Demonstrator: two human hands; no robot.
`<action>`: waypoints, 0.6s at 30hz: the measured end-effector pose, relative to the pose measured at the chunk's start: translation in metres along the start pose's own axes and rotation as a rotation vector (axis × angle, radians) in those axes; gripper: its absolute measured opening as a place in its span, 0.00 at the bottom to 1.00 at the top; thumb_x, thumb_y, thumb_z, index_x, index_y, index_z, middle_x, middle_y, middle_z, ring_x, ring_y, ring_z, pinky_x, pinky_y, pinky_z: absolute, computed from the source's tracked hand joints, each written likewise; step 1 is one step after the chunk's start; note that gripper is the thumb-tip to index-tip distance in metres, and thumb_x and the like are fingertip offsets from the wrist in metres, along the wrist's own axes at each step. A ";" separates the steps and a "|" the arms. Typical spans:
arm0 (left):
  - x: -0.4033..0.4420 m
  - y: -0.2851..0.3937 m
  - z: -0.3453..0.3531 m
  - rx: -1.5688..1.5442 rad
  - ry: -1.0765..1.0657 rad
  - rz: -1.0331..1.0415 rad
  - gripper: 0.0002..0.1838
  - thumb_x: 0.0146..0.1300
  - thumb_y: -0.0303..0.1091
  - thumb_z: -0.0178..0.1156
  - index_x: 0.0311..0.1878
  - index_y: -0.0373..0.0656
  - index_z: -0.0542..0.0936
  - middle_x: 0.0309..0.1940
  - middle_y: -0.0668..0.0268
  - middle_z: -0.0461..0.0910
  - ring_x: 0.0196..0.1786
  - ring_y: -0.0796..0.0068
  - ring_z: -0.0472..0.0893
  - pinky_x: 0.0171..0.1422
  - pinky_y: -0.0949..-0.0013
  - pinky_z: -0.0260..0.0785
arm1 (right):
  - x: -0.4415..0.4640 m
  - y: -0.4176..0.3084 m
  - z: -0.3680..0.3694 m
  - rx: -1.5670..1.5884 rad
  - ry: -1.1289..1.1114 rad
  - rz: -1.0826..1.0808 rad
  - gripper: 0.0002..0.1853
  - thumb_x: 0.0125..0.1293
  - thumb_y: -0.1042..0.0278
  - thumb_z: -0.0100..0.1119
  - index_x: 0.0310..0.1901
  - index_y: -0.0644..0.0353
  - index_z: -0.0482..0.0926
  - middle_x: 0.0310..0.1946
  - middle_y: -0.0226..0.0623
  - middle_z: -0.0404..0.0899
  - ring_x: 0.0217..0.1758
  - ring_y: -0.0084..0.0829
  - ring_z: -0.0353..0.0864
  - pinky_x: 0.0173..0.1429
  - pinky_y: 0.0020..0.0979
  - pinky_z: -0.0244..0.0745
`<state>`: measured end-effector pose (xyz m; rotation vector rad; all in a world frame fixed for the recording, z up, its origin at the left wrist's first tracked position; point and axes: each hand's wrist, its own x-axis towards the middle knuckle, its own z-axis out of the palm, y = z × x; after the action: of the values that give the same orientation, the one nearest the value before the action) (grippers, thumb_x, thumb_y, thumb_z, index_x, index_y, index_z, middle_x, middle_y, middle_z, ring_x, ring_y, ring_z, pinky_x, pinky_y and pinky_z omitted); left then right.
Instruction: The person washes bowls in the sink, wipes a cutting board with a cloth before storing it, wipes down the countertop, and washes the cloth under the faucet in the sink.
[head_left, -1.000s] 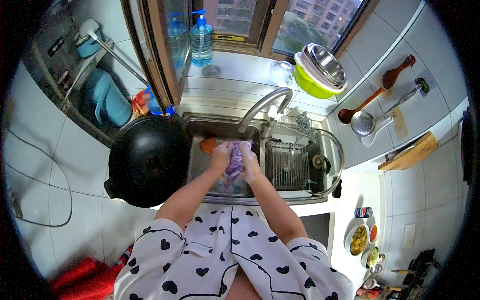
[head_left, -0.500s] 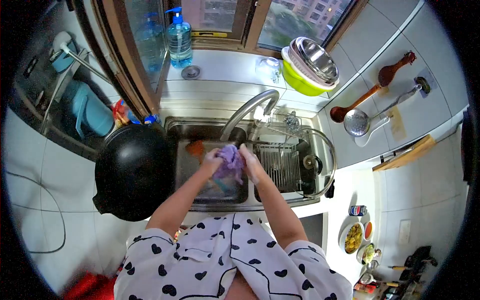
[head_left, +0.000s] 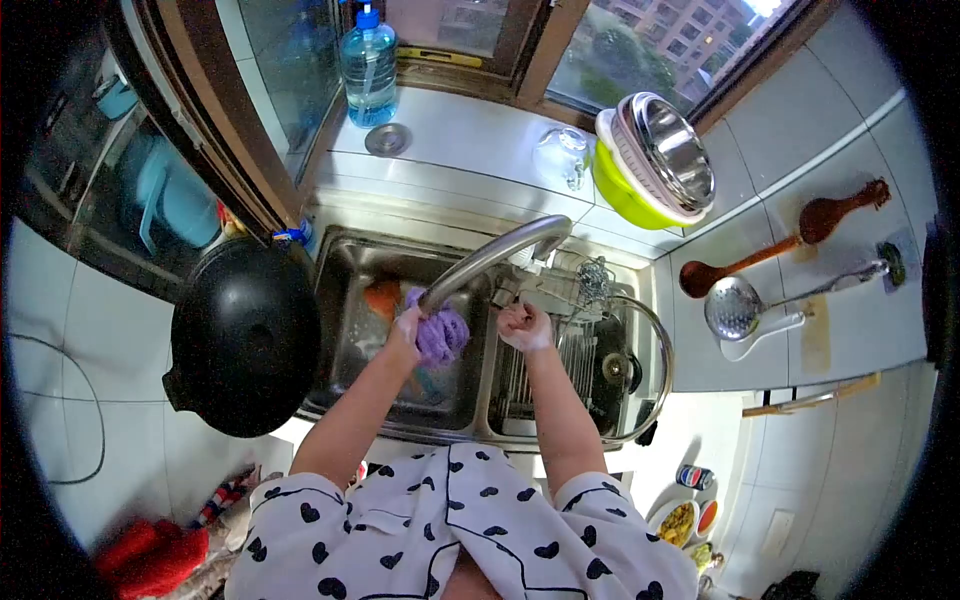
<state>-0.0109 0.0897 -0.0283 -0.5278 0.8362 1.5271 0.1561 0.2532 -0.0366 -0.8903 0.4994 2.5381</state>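
My left hand (head_left: 407, 332) grips a crumpled purple cloth (head_left: 441, 336) over the left sink basin (head_left: 345, 350), under the curved metal faucet (head_left: 490, 255). Soapy foam whitens both hands. My right hand (head_left: 525, 327) is by the faucet's base, above the divider and right basin. Its fingers are curled in, and whether anything is inside them is hidden. Behind my left hand, an orange cloth-like item (head_left: 382, 298) lies in the left basin. Something blue-green (head_left: 430, 385) lies low in the same basin, partly covered.
A black wok (head_left: 245, 335) stands left of the sink. The right basin holds a wire rack (head_left: 575, 370) and a pot lid (head_left: 615, 368). Stacked bowls (head_left: 640, 190), a clear glass (head_left: 562, 158) and a blue soap bottle (head_left: 368, 75) sit on the sill. Food dishes (head_left: 677, 522) are at right.
My hands have separated. The right has let go of the purple cloth and moved to the faucet's base, while the left keeps the cloth, slightly further left. The view has shifted.
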 end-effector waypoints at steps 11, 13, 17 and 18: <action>0.012 0.006 0.015 -0.240 -0.147 -0.053 0.15 0.61 0.42 0.51 0.34 0.38 0.75 0.24 0.58 0.76 0.21 0.71 0.75 0.23 0.68 0.74 | -0.004 0.002 -0.011 0.043 -0.073 0.044 0.18 0.62 0.70 0.38 0.14 0.53 0.53 0.11 0.29 0.50 0.13 0.26 0.49 0.18 0.28 0.47; -0.005 0.009 0.031 -0.205 -0.138 0.019 0.13 0.60 0.41 0.52 0.32 0.39 0.76 0.23 0.60 0.76 0.23 0.70 0.76 0.25 0.67 0.75 | 0.002 0.001 -0.016 0.025 -0.086 0.030 0.18 0.62 0.70 0.38 0.14 0.53 0.54 0.11 0.29 0.50 0.12 0.27 0.49 0.18 0.28 0.47; -0.004 0.012 0.030 -0.275 -0.192 -0.043 0.10 0.59 0.38 0.53 0.31 0.42 0.76 0.23 0.62 0.76 0.26 0.68 0.77 0.35 0.61 0.75 | 0.005 0.002 -0.021 -0.050 -0.109 -0.031 0.17 0.63 0.68 0.39 0.15 0.53 0.55 0.11 0.29 0.52 0.13 0.27 0.51 0.18 0.29 0.49; -0.005 0.012 0.032 -0.276 -0.175 -0.033 0.09 0.59 0.37 0.53 0.31 0.42 0.77 0.23 0.62 0.76 0.27 0.67 0.77 0.37 0.59 0.75 | 0.003 0.003 -0.020 -0.063 -0.128 -0.043 0.17 0.63 0.67 0.39 0.15 0.54 0.56 0.11 0.29 0.52 0.13 0.27 0.51 0.19 0.29 0.50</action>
<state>-0.0178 0.1112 -0.0023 -0.5956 0.4827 1.6422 0.1628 0.2417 -0.0524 -0.7459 0.3592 2.5634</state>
